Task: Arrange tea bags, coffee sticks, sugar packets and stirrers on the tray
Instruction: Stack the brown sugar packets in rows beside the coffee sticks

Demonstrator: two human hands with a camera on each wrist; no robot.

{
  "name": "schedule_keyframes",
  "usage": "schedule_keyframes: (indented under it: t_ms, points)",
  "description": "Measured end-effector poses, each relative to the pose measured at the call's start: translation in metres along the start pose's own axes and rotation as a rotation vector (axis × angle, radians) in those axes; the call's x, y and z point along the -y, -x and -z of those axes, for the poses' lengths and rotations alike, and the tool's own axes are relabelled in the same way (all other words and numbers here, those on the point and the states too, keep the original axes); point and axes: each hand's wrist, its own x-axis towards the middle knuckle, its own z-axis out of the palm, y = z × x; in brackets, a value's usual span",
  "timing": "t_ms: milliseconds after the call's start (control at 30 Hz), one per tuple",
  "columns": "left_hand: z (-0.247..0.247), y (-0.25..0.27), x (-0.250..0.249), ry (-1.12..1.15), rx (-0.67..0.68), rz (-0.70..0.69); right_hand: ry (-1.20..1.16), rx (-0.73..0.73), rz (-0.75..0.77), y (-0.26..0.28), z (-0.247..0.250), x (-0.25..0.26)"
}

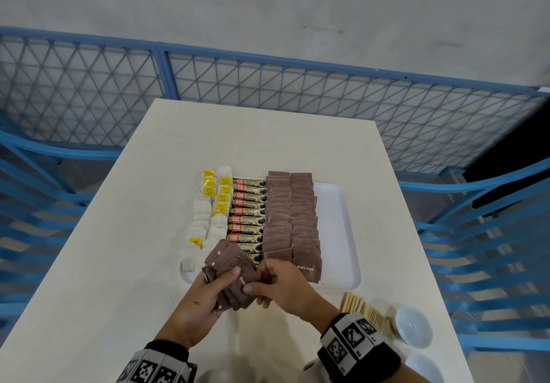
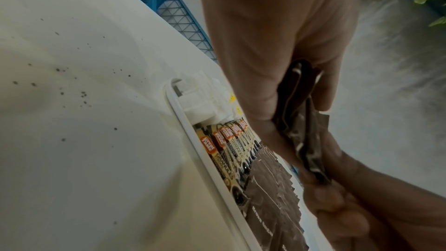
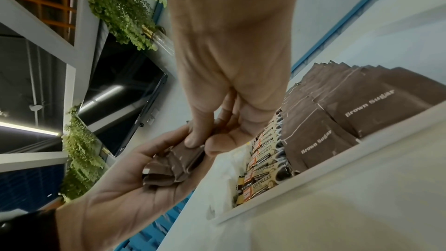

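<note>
The left hand point(image 1: 205, 296) lies palm up over the near edge of the tray point(image 1: 339, 233), its fingers curled round a fanned bundle of brown sugar packets point(image 1: 230, 275). The right hand point(image 1: 285, 290) meets it from the right, with thumb and forefinger pinching the top packet of that bundle; the right wrist view confirms the pinch. Neither hand is spread or idle.

On the tray, just beyond the hands, two columns of sugar packets point(image 1: 293, 221) are already laid, overlapping like shingles and running from the far edge to the near one. Their row axis runs away from the person. To the right of these columns the tray floor is bare, and the right hand is the nearer to it. Left of the sugar lie the coffee sticks point(image 1: 247, 216), long axis crosswise, and left again the tea bags point(image 1: 208, 213).

In my judgement the pinched packet must travel forward and rightward.

The stirrers point(image 1: 364, 311) lie on the table off the near right corner of the tray, beside a bowl point(image 1: 413, 329). The wristband cuts off part of them. The number of packets in the bundle cannot be made out; it appears to be several.
</note>
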Motion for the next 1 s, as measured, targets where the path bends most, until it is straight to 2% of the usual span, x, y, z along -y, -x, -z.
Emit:
schedule_keyframes:
  t_ms: [133,500,700,867,1000]
  points:
    - [0.003,-0.001,0.001,-0.003,0.031,0.012,-0.036,0.008,-0.001,0.001,0.005,-0.001]
    - [0.002,-0.003,0.0,0.005,0.111,0.007,0.055,0.041,0.021,0.008,0.019,0.003]
    - [0.002,-0.004,0.0,0.05,0.032,-0.021,-0.061,0.039,-0.013,0.008,0.027,0.003]
    - [0.008,-0.004,-0.001,0.048,-0.029,-0.027,-0.143,-0.106,-0.031,0.005,0.045,-0.001]
    - [0.016,-0.004,-0.002,0.046,-0.05,-0.041,-0.07,-0.276,-0.099,-0.001,0.062,-0.012]
